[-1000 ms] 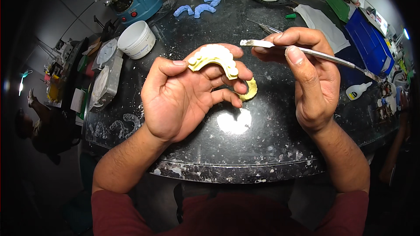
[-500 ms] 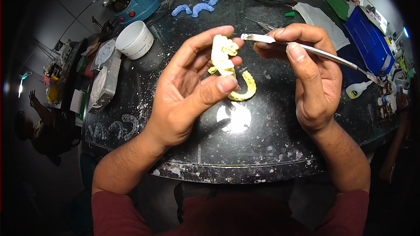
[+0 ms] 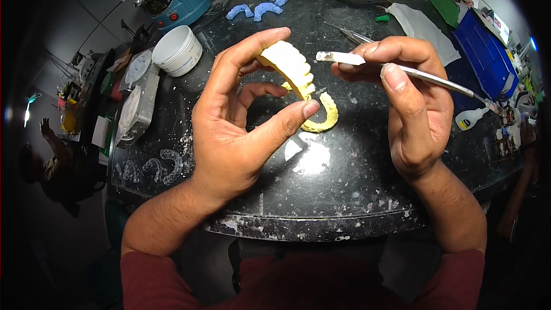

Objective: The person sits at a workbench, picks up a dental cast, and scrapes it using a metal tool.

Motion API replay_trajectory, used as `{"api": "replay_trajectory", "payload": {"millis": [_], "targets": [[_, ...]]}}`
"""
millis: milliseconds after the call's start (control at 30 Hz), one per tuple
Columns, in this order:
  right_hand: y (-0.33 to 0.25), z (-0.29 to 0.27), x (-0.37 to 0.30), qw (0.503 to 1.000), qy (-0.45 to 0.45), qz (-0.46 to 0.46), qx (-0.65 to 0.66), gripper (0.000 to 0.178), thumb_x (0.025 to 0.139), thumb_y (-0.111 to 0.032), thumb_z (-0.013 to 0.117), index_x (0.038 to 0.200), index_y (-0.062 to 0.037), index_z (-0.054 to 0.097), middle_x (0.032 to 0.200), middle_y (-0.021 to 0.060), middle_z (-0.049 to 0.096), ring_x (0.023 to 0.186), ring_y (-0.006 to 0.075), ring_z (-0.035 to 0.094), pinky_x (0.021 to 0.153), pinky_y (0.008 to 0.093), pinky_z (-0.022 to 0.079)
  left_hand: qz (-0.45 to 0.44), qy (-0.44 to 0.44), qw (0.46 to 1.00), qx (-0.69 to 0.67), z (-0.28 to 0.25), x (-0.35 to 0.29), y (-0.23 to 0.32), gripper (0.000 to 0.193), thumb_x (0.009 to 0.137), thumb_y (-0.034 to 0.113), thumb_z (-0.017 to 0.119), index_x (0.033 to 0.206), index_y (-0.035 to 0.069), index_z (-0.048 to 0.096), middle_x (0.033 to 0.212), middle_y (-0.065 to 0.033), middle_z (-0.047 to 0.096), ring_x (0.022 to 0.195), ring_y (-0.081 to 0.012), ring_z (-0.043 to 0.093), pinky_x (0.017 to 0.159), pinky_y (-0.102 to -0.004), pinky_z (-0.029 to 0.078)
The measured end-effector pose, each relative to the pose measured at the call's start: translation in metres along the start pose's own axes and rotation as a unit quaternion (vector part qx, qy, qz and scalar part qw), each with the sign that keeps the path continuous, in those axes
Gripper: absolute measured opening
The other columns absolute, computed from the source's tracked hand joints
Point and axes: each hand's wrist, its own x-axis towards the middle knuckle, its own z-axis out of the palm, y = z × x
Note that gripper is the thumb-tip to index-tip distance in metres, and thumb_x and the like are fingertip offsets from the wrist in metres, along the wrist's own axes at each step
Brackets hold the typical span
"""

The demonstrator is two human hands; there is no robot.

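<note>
My left hand (image 3: 235,120) grips a pale yellow dental cast (image 3: 290,66) between thumb and fingertips, raised over the table with its row of teeth toward the right. My right hand (image 3: 413,103) holds a slim metal dental carving tool (image 3: 427,74) like a pen. The tool's flat, stained blade points left, a small gap away from the cast. Beneath, on the dark table, lies a second yellow dental cast (image 3: 326,119), curved like a horseshoe and partly hidden by my left thumb.
Blue dental arches (image 3: 267,10) lie at the back, near a white tub (image 3: 177,51) and a blue machine (image 3: 178,3). Clear dental trays (image 3: 169,166) rest at left. A pointed metal tool (image 3: 353,35), white cloth (image 3: 422,28), blue bin (image 3: 485,54) and small bottle (image 3: 470,117) are at right.
My left hand has turned the cast, so its tooth row now faces right and its broad side shows. The fingers have shifted slightly left. My right hand and the tool have barely moved.
</note>
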Motion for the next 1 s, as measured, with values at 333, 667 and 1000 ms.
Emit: {"api": "replay_trajectory", "payload": {"millis": [333, 667, 1000], "targets": [[-0.005, 0.004, -0.007, 0.995, -0.053, 0.01, 0.083, 0.019, 0.09, -0.013, 0.043, 0.102, 0.001, 0.047, 0.094, 0.0168, 0.058, 0.094, 0.035, 0.065, 0.087, 0.0491, 0.053, -0.054, -0.007, 0.994, -0.095, 0.006, -0.004, 0.006, 0.033, 0.079, -0.008, 0.067, 0.105, 0.002, 0.051, 0.097, -0.0025, 0.053, 0.088, -0.0077, 0.053, 0.081, -0.0225, 0.045], [-0.007, 0.004, -0.007, 0.997, -0.07, 0.014, 0.024, 0.017, 0.089, -0.012, 0.048, 0.1, 0.0016, 0.05, 0.09, 0.0159, 0.06, 0.09, 0.0257, 0.064, 0.088, 0.0444, 0.052, -0.07, -0.047, 0.995, -0.057, 0.0, -0.006, 0.003, 0.035, 0.074, -0.002, 0.071, 0.099, 0.005, 0.047, 0.089, 0.0018, 0.045, 0.08, -0.0036, 0.047, 0.073, -0.0186, 0.039], [-0.013, 0.005, -0.007, 0.997, -0.07, 0.044, 0.011, 0.018, 0.088, -0.011, 0.051, 0.098, 0.0032, 0.052, 0.093, 0.0177, 0.061, 0.088, 0.021, 0.062, 0.085, 0.0363, 0.05, -0.094, -0.048, 0.991, -0.077, 0.003, -0.006, 0.006, 0.034, 0.073, 0.0, 0.07, 0.097, 0.006, 0.046, 0.088, 0.0019, 0.044, 0.078, -0.0036, 0.048, 0.07, -0.0185, 0.04]]}}
